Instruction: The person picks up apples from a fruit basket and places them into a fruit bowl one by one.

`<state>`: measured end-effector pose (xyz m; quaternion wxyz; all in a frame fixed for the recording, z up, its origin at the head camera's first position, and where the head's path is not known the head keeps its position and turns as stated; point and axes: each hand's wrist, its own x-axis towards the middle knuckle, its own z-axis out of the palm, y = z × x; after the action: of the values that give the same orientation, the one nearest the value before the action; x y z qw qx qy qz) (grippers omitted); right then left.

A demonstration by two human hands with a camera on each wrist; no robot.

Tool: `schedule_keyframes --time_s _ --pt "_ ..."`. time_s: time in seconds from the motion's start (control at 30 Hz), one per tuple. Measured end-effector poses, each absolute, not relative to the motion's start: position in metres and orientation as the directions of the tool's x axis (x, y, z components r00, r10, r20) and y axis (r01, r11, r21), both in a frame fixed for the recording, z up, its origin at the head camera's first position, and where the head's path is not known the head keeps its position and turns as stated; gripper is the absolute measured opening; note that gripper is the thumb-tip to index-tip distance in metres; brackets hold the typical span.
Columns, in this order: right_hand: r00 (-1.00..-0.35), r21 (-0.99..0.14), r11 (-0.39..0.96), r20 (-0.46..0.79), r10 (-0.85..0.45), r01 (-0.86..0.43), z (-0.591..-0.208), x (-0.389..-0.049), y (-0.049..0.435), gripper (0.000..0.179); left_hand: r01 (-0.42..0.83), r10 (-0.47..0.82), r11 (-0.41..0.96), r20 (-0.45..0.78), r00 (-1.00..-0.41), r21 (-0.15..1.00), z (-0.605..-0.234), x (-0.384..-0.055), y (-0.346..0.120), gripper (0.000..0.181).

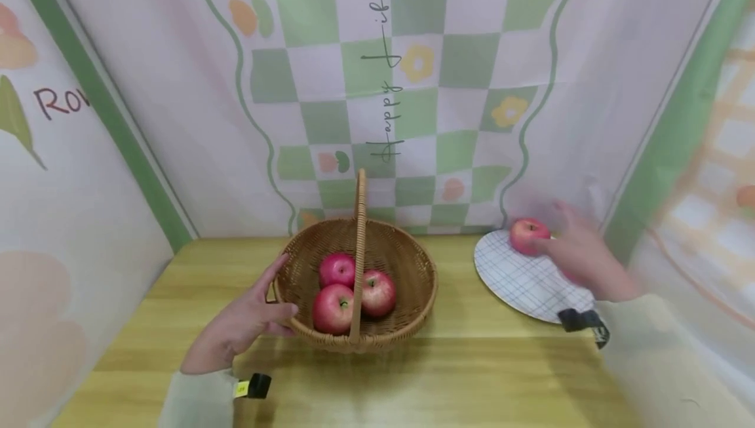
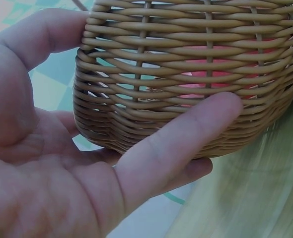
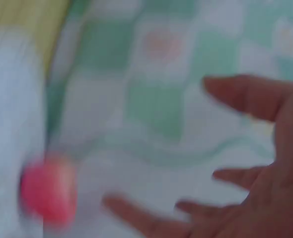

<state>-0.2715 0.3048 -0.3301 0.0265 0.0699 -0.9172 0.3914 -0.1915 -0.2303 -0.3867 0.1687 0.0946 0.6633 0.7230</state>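
A brown wicker basket [image 1: 407,320] with a tall arched handle stands on the table, holding a dark pink apple [image 1: 337,269] and two red ones, the nearer apple [image 1: 332,310] and the right apple [image 1: 377,293]. My left hand [image 1: 250,316] grips the basket's left side; in the left wrist view its fingers [image 2: 176,144] spread along and under the weave. Over a round checked plate [image 1: 507,277] at the right is my right hand [image 1: 580,254], blurred, fingers spread, nothing held. Beside it a red apple [image 1: 527,236] sits on the plate's far edge. Another red patch is mostly hidden under that hand.
The wooden table [image 1: 460,382] runs under basket and plate. Behind it hangs a green and white checked cloth [image 1: 415,113], with printed cloth walls at left and right. The basket handle [image 1: 360,238] arches high over its middle.
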Motion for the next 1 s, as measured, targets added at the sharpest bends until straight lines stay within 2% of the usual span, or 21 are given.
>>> schedule_keyframes --time_s 0.07,0.1,0.17,0.27,0.33,0.47,0.6,0.7,0.83,1.0 --pt "-0.963 -0.880 0.425 0.112 -0.246 -0.212 -0.316 -0.263 0.266 0.104 -0.115 0.364 -0.062 -0.084 -0.927 0.991 -0.385 -0.192 -0.231 0.105" --pt "-0.943 -0.942 0.273 0.103 -0.315 -0.195 -0.312 -0.260 0.249 0.098 -0.115 0.363 -0.061 -0.085 -0.928 0.991 -0.385 -0.192 -0.231 0.105" --pt "-0.881 -0.994 -0.014 0.107 -0.461 -0.113 -0.313 -0.258 0.220 0.096 -0.117 0.361 -0.057 -0.089 -0.928 0.991 -0.384 -0.191 -0.230 0.105" --pt "-0.802 -0.985 -0.169 0.115 -0.586 -0.017 -0.323 -0.257 0.183 0.094 -0.121 0.363 -0.059 -0.091 -0.927 0.991 -0.383 -0.191 -0.229 0.105" --pt "-0.776 -0.986 -0.164 0.085 -0.625 0.023 -0.333 -0.259 0.161 0.096 -0.119 0.362 -0.057 -0.091 -0.928 0.991 -0.382 -0.191 -0.228 0.104" --pt "-0.765 -0.998 -0.032 -0.024 -0.644 0.058 -0.354 -0.265 0.130 0.094 -0.103 0.347 -0.019 -0.090 -0.933 0.995 -0.378 -0.189 -0.224 0.105" --pt "-0.763 -0.990 0.089 -0.143 -0.630 0.111 -0.371 -0.269 0.112 0.096 -0.080 0.337 0.033 -0.087 -0.938 0.996 -0.374 -0.187 -0.220 0.106" --pt "-0.741 -0.979 0.127 -0.204 -0.640 0.159 -0.379 -0.270 0.104 0.102 -0.072 0.349 0.039 -0.081 -0.934 0.997 -0.374 -0.186 -0.219 0.107" --pt "-0.721 -0.971 0.160 -0.238 -0.651 0.175 -0.388 -0.270 0.094 0.106 -0.067 0.378 0.015 -0.067 -0.923 0.998 -0.374 -0.186 -0.220 0.109" --pt "-0.757 -0.969 0.227 -0.224 -0.614 0.102 -0.401 -0.270 0.084 0.107 -0.065 0.378 0.021 -0.068 -0.923 0.998 -0.375 -0.186 -0.220 0.110"
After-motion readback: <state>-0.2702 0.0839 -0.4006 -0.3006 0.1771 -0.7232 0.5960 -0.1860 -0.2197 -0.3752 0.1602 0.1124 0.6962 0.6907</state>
